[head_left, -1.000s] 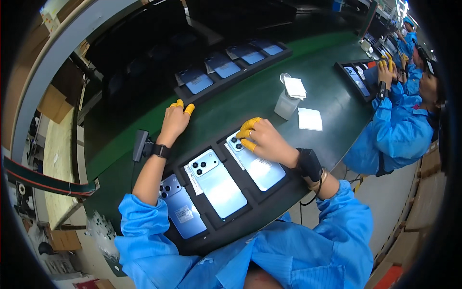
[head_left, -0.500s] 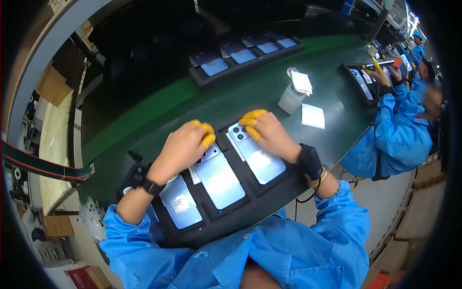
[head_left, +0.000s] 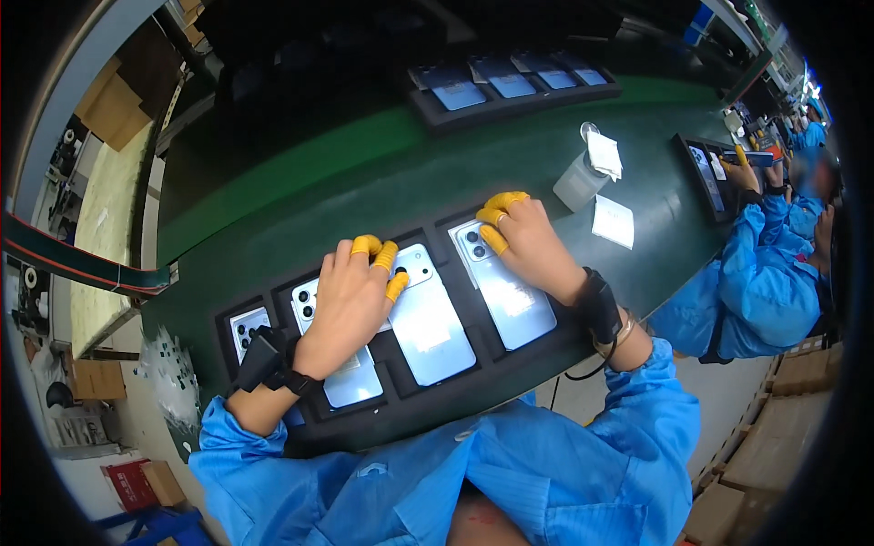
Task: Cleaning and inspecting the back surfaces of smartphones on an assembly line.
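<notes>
A black tray (head_left: 392, 362) on the green bench holds several light blue smartphones with rear cameras facing up. My left hand (head_left: 350, 300), wearing yellow finger cots, is bent over the top left corner of one phone (head_left: 435, 318). Its thumb and fingers are drawn together beside the cameras; anything between them is hidden. At the upper edge of the rightmost phone (head_left: 512, 296), my right hand (head_left: 537, 246) has its yellow-covered fingertips pinched together near the lenses. Whatever those fingertips hold cannot be made out. My left forearm partly covers another phone (head_left: 353, 389). The leftmost phone (head_left: 246, 328) lies beside my left wrist.
Beyond my hands, a second black tray (head_left: 528, 107) holds several blue phones. To the right stand a translucent bottle (head_left: 579, 185) with white wipes on top and a white pad (head_left: 614, 222). A co-worker in blue (head_left: 769, 264) handles a device over another tray (head_left: 706, 182).
The view has shifted, uncovering more of the tray's left end. My left hand has turned slightly over the phone's corner; my right hand stays at the rightmost phone. The co-worker's hands have moved.
</notes>
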{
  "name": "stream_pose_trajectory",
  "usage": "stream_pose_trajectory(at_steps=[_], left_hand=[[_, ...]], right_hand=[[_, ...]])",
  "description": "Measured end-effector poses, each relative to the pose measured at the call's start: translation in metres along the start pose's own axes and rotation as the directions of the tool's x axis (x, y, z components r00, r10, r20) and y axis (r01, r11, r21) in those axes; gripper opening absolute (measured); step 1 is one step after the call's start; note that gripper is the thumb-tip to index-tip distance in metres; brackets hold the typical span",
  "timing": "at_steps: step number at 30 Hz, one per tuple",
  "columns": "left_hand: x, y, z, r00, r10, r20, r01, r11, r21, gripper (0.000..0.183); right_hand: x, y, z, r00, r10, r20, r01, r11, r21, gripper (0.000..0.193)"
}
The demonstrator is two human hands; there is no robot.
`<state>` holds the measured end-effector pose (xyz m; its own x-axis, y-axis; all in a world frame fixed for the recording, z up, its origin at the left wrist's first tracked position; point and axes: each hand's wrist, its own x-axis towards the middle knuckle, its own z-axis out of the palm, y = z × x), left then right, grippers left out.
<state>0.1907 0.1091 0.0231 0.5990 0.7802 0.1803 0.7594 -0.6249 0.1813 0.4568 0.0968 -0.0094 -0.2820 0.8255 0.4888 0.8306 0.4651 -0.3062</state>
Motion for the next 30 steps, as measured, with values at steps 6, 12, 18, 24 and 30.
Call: stream_pose_trajectory(at_steps=[6,12,18,24,30], left_hand=[[0.011,-0.014,-0.006,0.99,-0.099,0.097,0.129,0.915,-0.382,0.027],[0.025,-0.036,-0.008,0.974,-0.123,0.187,0.221,0.679,-0.7,0.026],[0.022,-0.062,-0.026,0.991,-0.117,-0.07,0.065,0.855,-0.515,0.034],[-0.054,-0.088,-0.079,0.982,-0.176,-0.069,0.152,0.953,-0.261,0.02],[-0.129,-0.118,-0.044,0.948,-0.243,-0.204,0.279,0.945,0.172,0.025]], right_hand=[[0.004,0.011,-0.002,0.985,0.133,0.112,-0.145,0.983,0.109,0.019],[0.024,0.012,-0.023,0.905,0.295,0.307,-0.424,0.689,0.588,0.021],[0.056,0.004,-0.01,0.981,0.188,0.056,-0.196,0.946,0.258,0.03],[0.094,-0.087,-0.004,0.932,-0.202,0.3,0.069,0.914,0.4,0.034],[0.088,-0.151,0.054,0.839,-0.407,0.362,0.332,0.909,0.252,0.03]])
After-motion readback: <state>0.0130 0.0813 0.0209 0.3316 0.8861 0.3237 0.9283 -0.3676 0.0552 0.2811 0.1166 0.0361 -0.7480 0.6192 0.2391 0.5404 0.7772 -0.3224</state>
